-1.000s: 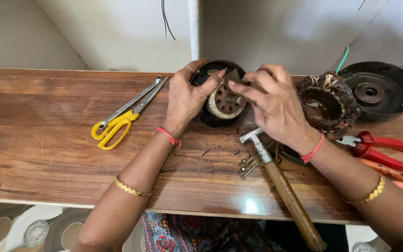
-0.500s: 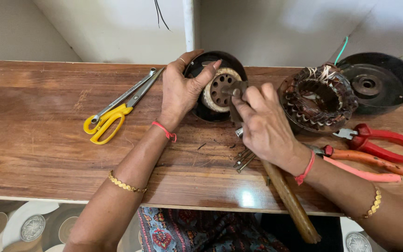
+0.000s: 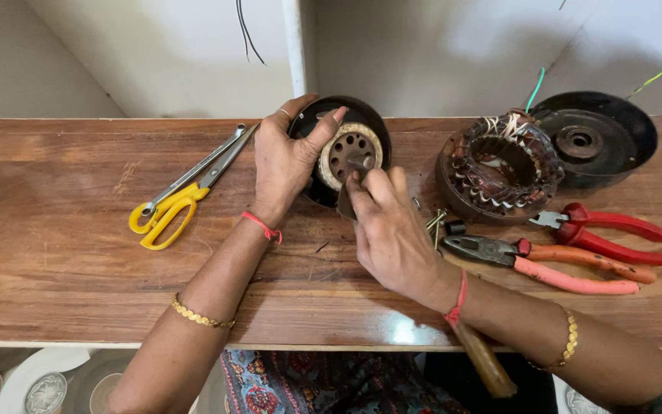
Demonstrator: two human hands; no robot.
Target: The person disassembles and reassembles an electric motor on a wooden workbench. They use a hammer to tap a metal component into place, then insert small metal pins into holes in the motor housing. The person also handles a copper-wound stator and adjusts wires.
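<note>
Looks like a small home repair workshop for electric motors. The worn wooden counter (image 3: 78,291) is scratched up and covered in tools: yellow-handled scissors (image 3: 181,192) at 9 o'clock, red-handled pliers (image 3: 553,264) and cutters (image 3: 607,230) at 3 o'clock. A copper-wound stator (image 3: 499,165) and a black motor cover (image 3: 595,138) sit at 2 o'clock, with loose wires (image 3: 245,31) hanging down the plain wall at 12. Patterned floor tiles (image 3: 9,383) at 7 o'clock feel more house than factory.
</note>
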